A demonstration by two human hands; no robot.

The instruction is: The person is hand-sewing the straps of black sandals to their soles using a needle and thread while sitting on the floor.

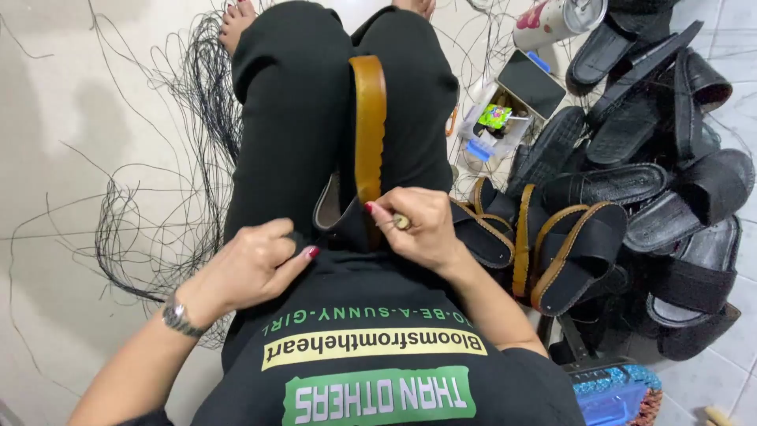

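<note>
A brown-soled sandal (368,118) with a black strap stands on edge between my knees, resting on my black trousers. My right hand (418,229) pinches the near end of the sandal, with a small tool gripped in its fingers. My left hand (248,264) rests on my left thigh beside the sandal's black strap, fingers curled, a watch on the wrist; whether it holds a thread I cannot tell.
A pile of black and brown sandals (631,189) fills the floor at the right. A small white box (493,126) of bits, a phone (530,83) and a can (552,20) lie beyond my right knee. Tangled black thread (181,150) spreads over the tiles at left.
</note>
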